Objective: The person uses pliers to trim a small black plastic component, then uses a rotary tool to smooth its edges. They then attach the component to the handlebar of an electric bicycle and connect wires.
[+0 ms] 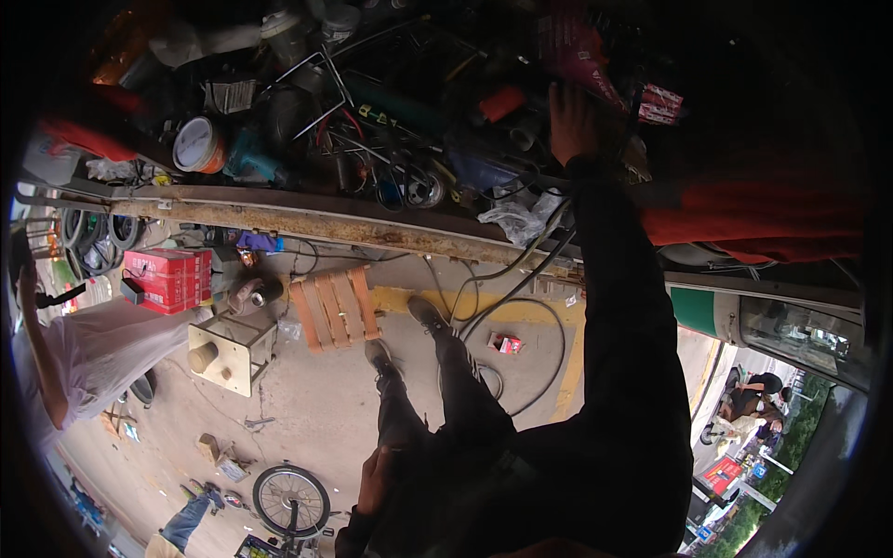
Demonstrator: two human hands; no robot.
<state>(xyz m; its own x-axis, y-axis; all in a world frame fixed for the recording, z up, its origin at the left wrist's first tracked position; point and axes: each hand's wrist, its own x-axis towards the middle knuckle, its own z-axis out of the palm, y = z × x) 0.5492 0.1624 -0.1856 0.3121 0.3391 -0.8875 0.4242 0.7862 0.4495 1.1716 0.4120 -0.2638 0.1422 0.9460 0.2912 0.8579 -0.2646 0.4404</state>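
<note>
My right hand (571, 126) reaches into the dark, cluttered vehicle bed, its fingers stretched out beside a dark red box (579, 58). Whether the fingertips touch the box is hard to tell in the shade. Just left of that hand are a red-orange cylinder (502, 104) and a dark cup-like part (524, 138). A red-and-white small packet (660, 104) lies to its right. Low beside my thigh hangs my left hand (374, 482), empty as far as I can see, with its fingers loosely extended.
The bed's rusty metal edge (326, 221) crosses in front of me. A slatted stool (333, 309), a metal stand (233, 352), a red carton (169, 279) and black hoses (563, 344) are on the ground. A person in white (102, 353) stands at left.
</note>
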